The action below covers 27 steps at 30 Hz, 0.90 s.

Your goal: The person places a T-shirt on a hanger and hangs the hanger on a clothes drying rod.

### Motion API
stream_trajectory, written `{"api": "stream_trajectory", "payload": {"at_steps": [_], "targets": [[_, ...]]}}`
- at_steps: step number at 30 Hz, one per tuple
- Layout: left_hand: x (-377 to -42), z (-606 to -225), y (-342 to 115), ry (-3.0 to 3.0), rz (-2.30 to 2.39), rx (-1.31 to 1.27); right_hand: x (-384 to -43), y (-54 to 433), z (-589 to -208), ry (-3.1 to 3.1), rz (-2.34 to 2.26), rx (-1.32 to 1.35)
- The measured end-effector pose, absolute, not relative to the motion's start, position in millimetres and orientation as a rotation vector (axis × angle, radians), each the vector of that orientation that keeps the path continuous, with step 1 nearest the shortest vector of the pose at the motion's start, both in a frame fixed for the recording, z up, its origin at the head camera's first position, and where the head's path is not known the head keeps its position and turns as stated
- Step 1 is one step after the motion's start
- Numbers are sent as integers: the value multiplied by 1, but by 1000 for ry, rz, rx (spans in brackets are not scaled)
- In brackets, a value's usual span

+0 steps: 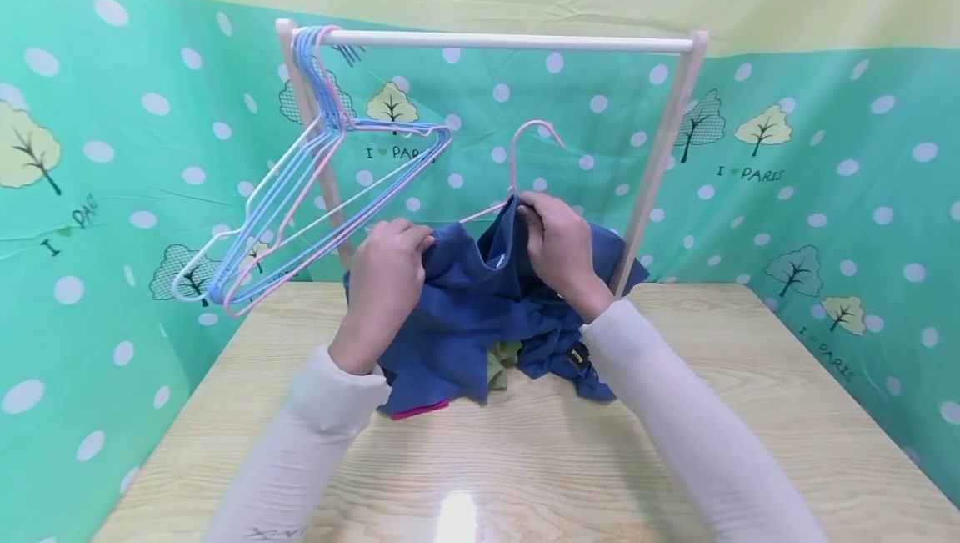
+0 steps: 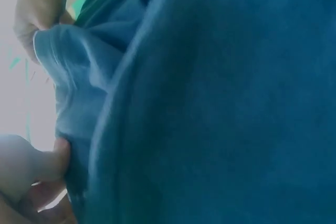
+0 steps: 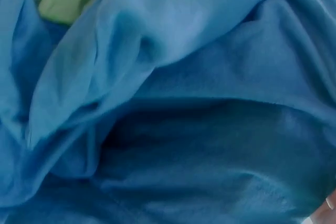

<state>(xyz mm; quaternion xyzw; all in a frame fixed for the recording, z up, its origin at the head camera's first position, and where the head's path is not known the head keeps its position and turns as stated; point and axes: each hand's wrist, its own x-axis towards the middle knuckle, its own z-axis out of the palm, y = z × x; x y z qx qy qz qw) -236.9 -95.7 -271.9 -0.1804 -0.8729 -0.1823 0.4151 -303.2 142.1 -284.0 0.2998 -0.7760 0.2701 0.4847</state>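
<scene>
Blue cloth point(image 2: 220, 103), hands point(image 2: 23, 163) pinching its edge

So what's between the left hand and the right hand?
The blue garment, gripped by both, spans the stretch, with part of a pink hanger showing above its edge; the head view shows this.

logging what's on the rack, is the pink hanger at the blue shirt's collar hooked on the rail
No, in the head view that pink hanger has its hook below the white rail, apart from it.
</scene>
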Motion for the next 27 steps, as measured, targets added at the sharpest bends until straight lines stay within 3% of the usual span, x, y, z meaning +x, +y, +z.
{"api": "stream_trajectory", "payload": {"at_steps": [14,27], "targets": [[-217,-261,-134,-2179,-541,-366,-312,149,-275,-1863,720,684],[-229,-271,-112,-2046,-489,-441,-306,136,-278,-1817,803,648]]}}
